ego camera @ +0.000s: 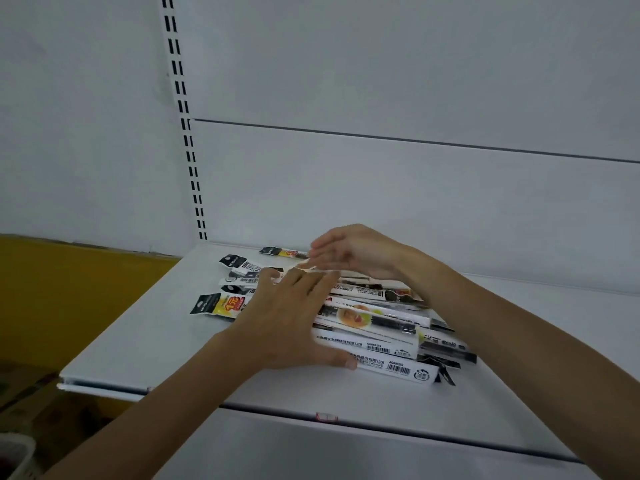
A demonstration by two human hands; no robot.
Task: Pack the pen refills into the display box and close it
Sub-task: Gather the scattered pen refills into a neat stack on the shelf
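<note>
Pen refills (367, 323) in flat packets lie heaped on the middle of the white shelf (156, 341). I see my left hand (287, 323) lying flat on the pile's left side, its grip spread wide, fingers straight, clasping nothing. My right hand (353, 251) hovers cupped over the far side, blurred; I cannot tell what its grip holds. One yellow-labelled packet (221, 304) pokes out left.

Glossy plastic wrapping on pen refills (381, 342); smooth, matt white painted metal for shelf (156, 348) and back panel (381, 81).
</note>
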